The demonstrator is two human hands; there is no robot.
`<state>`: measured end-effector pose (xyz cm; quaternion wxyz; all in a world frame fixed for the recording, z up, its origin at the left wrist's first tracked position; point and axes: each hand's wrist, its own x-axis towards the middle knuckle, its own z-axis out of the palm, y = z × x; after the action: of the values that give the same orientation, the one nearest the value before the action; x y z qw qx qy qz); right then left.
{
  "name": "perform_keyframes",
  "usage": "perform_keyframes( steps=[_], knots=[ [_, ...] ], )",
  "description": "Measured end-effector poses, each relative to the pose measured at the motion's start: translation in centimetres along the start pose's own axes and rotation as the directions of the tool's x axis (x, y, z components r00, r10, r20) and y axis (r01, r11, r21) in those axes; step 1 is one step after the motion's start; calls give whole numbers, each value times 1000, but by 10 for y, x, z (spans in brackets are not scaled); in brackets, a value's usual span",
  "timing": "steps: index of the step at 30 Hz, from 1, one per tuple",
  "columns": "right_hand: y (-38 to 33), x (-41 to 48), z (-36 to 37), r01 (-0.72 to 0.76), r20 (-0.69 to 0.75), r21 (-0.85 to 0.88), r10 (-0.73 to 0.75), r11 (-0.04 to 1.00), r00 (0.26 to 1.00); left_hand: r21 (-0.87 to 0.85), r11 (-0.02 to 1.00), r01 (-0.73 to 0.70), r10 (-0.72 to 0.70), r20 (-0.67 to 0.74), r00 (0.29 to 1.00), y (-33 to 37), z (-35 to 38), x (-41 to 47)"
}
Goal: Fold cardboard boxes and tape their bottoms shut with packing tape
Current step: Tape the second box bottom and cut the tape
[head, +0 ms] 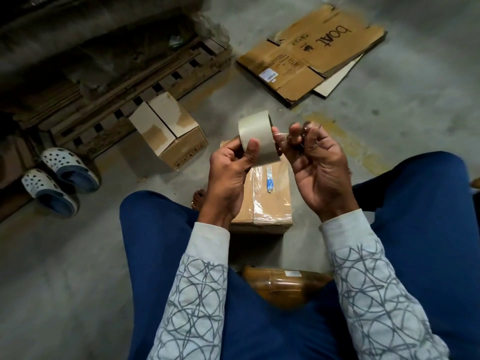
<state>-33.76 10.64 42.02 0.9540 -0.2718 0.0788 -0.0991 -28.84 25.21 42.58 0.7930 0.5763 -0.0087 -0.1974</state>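
Observation:
My left hand (pixel 231 172) grips a roll of clear packing tape (pixel 257 137), thumb across its outer face, held up in front of me. My right hand (pixel 315 165) pinches the loose end of the tape (pixel 281 137) just right of the roll, fingers curled. Below both hands, between my knees, a folded cardboard box (pixel 270 201) stands on the floor with clear tape along its top seam. A second small box (pixel 168 128) lies to the left with its flaps open. Flattened cardboard boxes (pixel 306 55) printed "boAt" lie on the floor at the upper right.
I sit with legs in blue trousers on both sides of the box. A pair of white and blue clogs (pixel 59 178) sits at the left. A stack of flat cardboard and dividers (pixel 124 74) fills the upper left. A brown plastic-wrapped bundle (pixel 283 284) lies near my lap.

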Motion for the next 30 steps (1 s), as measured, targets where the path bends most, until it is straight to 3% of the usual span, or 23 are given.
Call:
perform_keyframes(
  steps=[7,10,14,22,30],
  knots=[
    [-3,4,1,66,-77,-91,-73,994,994,209,971,-112,118,-13,993,-7,-7,-1],
    [-13,7,-3,120,-114,7,-118,993,986,297,944,-145,155,-10,988,-10,-19,-1],
    [-29,10,-13,189,-164,50,-179,981,970,287,941,-177,196,-41,980,-6,-30,-7],
    [-23,5,-4,160,-205,34,-150,986,967,84,956,-281,290,-131,948,-4,-35,-5],
    [-27,9,-21,171,-229,55,-154,984,961,-196,940,-278,257,-128,958,-7,-47,-5]
  ],
)
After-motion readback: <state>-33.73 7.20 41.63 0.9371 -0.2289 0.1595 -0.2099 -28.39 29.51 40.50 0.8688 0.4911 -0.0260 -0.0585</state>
